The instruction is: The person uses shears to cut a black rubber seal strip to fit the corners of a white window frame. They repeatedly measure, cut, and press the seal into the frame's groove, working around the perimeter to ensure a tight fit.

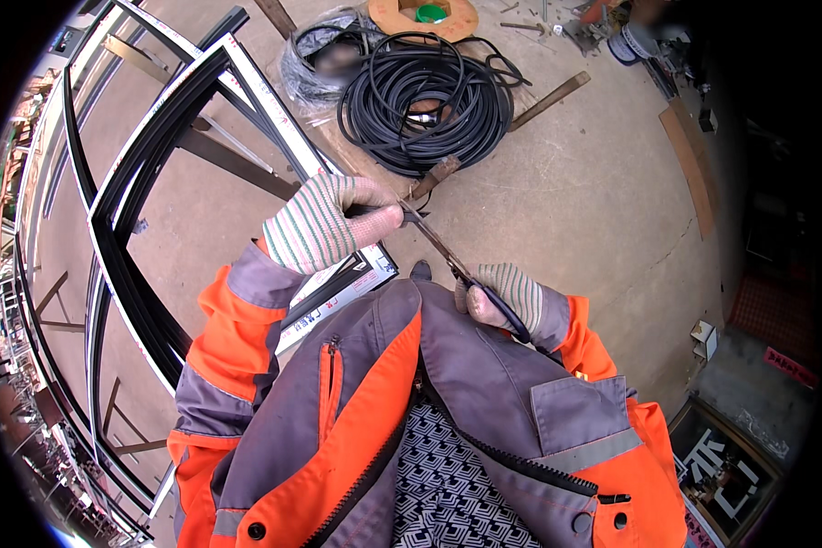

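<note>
My left hand (324, 219), in a striped knit glove, pinches a thin black strip (416, 216) between thumb and forefinger. Its material is too small to make out for certain. In my right hand (502, 294), gloved alike, is a pair of scissors (442, 250) with dark handles. The blades point up and left, and their tips reach the strip beside my left fingertips. How far the blades are apart is hard to see. Below my left hand lies the corner of a black-and-white window frame (338, 290).
A large coil of black hose or cable (365, 128) lies on the concrete floor ahead, beside a plastic-wrapped bundle (306, 68) and an orange-brown spool (393, 16). More long frames (146, 342) stand at left. A flat cardboard strip (690, 169) and a dark framed panel (731, 466) are at right.
</note>
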{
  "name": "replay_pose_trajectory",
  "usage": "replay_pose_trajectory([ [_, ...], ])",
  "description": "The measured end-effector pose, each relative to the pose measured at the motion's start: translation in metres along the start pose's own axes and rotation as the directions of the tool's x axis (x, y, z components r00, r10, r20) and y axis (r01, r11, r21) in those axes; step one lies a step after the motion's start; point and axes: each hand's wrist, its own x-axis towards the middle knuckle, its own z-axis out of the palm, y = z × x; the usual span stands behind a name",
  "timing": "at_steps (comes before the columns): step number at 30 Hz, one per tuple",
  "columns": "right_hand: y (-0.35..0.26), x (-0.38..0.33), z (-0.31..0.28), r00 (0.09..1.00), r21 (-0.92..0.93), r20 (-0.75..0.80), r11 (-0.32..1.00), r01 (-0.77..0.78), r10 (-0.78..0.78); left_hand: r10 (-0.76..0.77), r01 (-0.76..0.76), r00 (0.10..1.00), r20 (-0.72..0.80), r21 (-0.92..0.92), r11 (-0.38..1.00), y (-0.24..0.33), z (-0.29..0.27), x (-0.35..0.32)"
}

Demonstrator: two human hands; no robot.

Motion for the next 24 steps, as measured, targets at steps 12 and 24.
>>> replay_pose_trajectory([
  [12, 0.027, 0.002, 0.005, 0.999, 0.009, -0.039, 1.0, 0.03, -0.03, -0.03, 0.029, 0.999, 0.022, 0.024, 0.999, 0.0, 0.0, -0.002],
  [24, 0.038, 0.004, 0.005, 0.996, -0.018, -0.051, 0.998, 0.067, -0.067, -0.058, 0.059, 0.998, 0.02, -0.056, 0.997, -0.004, 0.004, -0.003],
])
